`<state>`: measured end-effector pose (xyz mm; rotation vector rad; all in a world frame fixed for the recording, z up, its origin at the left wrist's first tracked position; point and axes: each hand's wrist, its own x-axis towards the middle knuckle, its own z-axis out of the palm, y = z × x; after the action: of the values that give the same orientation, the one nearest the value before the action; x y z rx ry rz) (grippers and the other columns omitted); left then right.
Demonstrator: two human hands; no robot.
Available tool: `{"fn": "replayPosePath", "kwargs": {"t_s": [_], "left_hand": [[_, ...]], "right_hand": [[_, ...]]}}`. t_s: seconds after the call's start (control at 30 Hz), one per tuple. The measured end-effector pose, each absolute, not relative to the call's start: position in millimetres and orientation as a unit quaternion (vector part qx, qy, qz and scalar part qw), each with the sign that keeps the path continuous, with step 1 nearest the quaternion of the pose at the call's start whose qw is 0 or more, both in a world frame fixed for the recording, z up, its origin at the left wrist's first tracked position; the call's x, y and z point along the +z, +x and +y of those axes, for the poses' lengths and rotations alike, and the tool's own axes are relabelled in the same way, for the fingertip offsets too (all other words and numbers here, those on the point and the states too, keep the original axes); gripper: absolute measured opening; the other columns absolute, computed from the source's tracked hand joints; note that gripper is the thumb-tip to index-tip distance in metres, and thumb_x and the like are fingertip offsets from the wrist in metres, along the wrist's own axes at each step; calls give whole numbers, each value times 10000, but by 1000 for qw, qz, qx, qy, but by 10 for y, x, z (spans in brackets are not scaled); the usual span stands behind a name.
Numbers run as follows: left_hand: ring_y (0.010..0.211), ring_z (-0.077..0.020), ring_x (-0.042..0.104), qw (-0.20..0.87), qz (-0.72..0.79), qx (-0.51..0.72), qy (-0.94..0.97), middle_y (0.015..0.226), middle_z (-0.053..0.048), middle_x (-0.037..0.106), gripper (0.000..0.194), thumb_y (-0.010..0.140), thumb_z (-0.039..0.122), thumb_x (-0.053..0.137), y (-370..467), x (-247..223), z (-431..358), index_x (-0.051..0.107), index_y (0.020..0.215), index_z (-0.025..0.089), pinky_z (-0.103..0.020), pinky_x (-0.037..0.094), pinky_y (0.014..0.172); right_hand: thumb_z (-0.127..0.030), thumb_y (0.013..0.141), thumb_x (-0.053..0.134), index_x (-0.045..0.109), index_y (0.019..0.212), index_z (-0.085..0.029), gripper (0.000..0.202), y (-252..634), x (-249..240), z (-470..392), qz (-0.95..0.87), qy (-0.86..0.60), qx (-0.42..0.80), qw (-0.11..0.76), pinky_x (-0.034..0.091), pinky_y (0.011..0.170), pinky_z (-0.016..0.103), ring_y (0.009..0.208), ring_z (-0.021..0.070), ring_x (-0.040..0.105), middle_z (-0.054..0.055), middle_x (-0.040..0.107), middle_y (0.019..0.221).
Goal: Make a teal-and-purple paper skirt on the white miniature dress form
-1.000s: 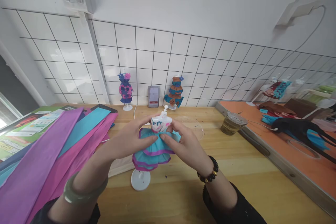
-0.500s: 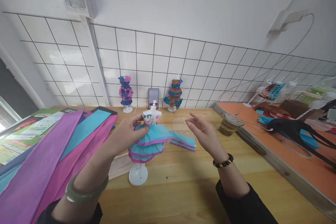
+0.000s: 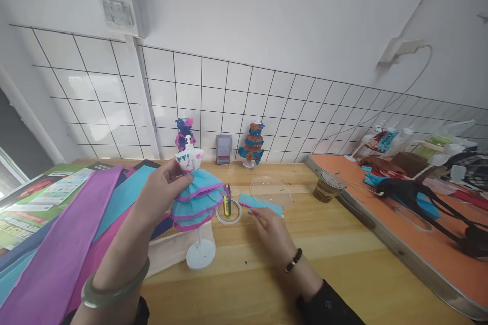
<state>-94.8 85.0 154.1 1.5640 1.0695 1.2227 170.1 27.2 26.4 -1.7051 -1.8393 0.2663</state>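
Note:
My left hand [image 3: 163,188] is closed around the upper part of a small white dress form [image 3: 190,160]. The form wears a tiered turquoise paper skirt [image 3: 202,183] with purple edges and stands on a round white base [image 3: 201,254]. My right hand [image 3: 269,223] has its fingers pinched at the near edge of folded turquoise strips [image 3: 261,204] on the table; what lies between the fingertips is too small to make out. A roll of tape [image 3: 229,221] with yellow-handled snips [image 3: 227,205] in it lies between the hands.
Two dressed forms [image 3: 185,132] [image 3: 253,144] and a phone [image 3: 223,149] stand by the tiled wall. Paper sheets [image 3: 68,244] cover the left side. A clear disc [image 3: 269,190] and a tub [image 3: 328,186] lie right of centre, beside an orange surface [image 3: 419,233] holding a black bag [image 3: 415,193].
The dress form has shifted left and tilted a little in my left hand. My right hand has moved down and left onto the strips, its fingers now together. The tape roll and snips have come into view.

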Motion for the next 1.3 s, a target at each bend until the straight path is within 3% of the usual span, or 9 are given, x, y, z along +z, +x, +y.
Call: {"fn": "replayPosePath", "kwargs": {"t_s": [0.17, 0.27, 0.4, 0.53, 0.67, 0.77, 0.9, 1.07, 1.3], "left_hand": [[759, -188, 581, 439, 411, 496, 626, 836, -31, 623, 224, 699, 258, 612, -1070, 1562, 868, 586, 904, 172, -260, 448, 614], [756, -180, 579, 438, 402, 484, 643, 816, -21, 624, 166, 703, 234, 602, -1099, 1571, 859, 584, 857, 175, -257, 449, 629], [801, -191, 589, 461, 382, 464, 653, 913, -49, 639, 237, 721, 218, 582, -1091, 1564, 853, 587, 955, 174, -262, 456, 635], [809, -197, 590, 468, 380, 453, 656, 893, -49, 636, 284, 717, 226, 598, -1061, 1558, 859, 588, 995, 172, -256, 447, 614], [729, -166, 574, 464, 400, 442, 655, 758, -3, 602, 253, 705, 211, 603, -1016, 1570, 858, 609, 957, 182, -239, 419, 567], [711, -151, 564, 469, 397, 444, 652, 749, 9, 597, 255, 694, 202, 601, -968, 1549, 875, 615, 948, 188, -239, 418, 582], [747, -158, 573, 492, 382, 451, 640, 810, -12, 617, 254, 685, 215, 600, -900, 1470, 930, 598, 936, 176, -244, 430, 620], [725, -166, 576, 510, 414, 441, 612, 778, -13, 598, 261, 671, 247, 620, -838, 1424, 967, 570, 915, 172, -232, 413, 565], [707, -168, 572, 516, 416, 438, 607, 761, -15, 580, 269, 658, 283, 632, -845, 1389, 982, 553, 885, 163, -239, 413, 570]], "right_hand": [[-179, 840, 457, 612, 1085, -193, 291, 1147, 452, 699, -682, -686, 105, 233, 444, 806, 297, 932, 211, 627, 95, 691, 970], [-177, 804, 507, 556, 1128, -101, 336, 917, 456, 916, -638, -736, 113, 195, 442, 750, 351, 922, 281, 626, 195, 664, 976], [-226, 826, 508, 467, 1215, -109, 408, 785, 420, 1017, -613, -751, 159, 185, 432, 720, 325, 923, 272, 629, 198, 656, 998], [-257, 830, 510, 451, 1228, -110, 428, 845, 407, 1020, -598, -735, 223, 230, 422, 695, 300, 901, 254, 623, 178, 657, 981], [-331, 836, 473, 568, 1045, -132, 304, 1064, 417, 969, -564, -698, 314, 310, 412, 590, 252, 740, 184, 594, 85, 657, 849], [-441, 822, 446, 576, 966, -128, 368, 1262, 457, 781, -522, -661, 381, 382, 367, 493, 227, 584, 131, 510, 40, 598, 748], [-498, 775, 481, 521, 978, -163, 394, 1404, 537, 381, -463, -610, 436, 472, 351, 488, 211, 521, 88, 400, -4, 503, 719], [-409, 685, 575, 490, 838, -187, 282, 1394, 552, 47, -424, -586, 481, 495, 254, 440, 199, 459, 67, 261, -61, 357, 602], [-233, 609, 593, 493, 728, -171, 168, 1605, 438, -55, -436, -615, 543, 369, 166, 415, 194, 381, 50, 284, -63, 508, 472]]}}
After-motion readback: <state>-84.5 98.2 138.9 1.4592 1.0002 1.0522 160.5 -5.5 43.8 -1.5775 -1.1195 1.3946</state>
